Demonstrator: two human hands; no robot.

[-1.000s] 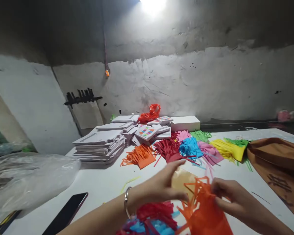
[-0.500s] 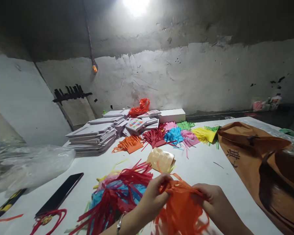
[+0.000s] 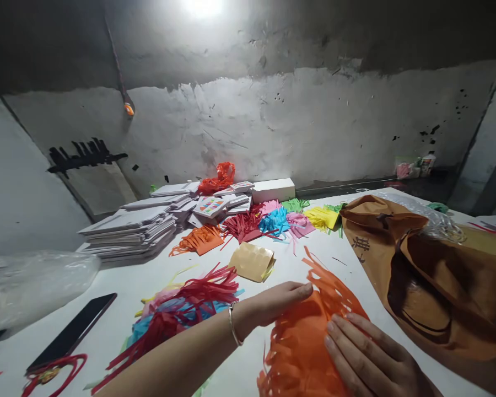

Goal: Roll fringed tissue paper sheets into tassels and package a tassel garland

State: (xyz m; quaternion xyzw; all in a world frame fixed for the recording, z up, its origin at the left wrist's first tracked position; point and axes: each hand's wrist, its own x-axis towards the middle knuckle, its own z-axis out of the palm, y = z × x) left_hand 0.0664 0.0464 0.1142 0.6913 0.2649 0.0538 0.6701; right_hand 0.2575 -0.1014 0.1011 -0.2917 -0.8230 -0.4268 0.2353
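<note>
A sheet of orange fringed tissue paper (image 3: 303, 353) lies spread on the white table in front of me, its cut strips fanning out at the upper right and along the left side. My right hand (image 3: 367, 353) rests flat on its right part, fingers stretched out. At the upper left edge, my left hand (image 3: 273, 303) touches the paper with the thumb side up and the thumb extended; its other fingers are mostly hidden. A silver bracelet (image 3: 232, 325) circles the left wrist. Beneath the left forearm lies a pile of red, blue, pink and yellow fringed paper (image 3: 194, 303).
Beyond my hands sit a folded tan paper piece (image 3: 252, 262), several coloured fringe bundles (image 3: 275, 220) and stacked white cards (image 3: 128, 229). A brown bag (image 3: 380, 253) is on the right. A black phone (image 3: 72, 331) with a red cord and a clear plastic bag (image 3: 41, 281) are left.
Both hands were pinching the bunched orange paper; now it is spread wider and flatter, with the right hand laid on it. The view has turned slightly right.
</note>
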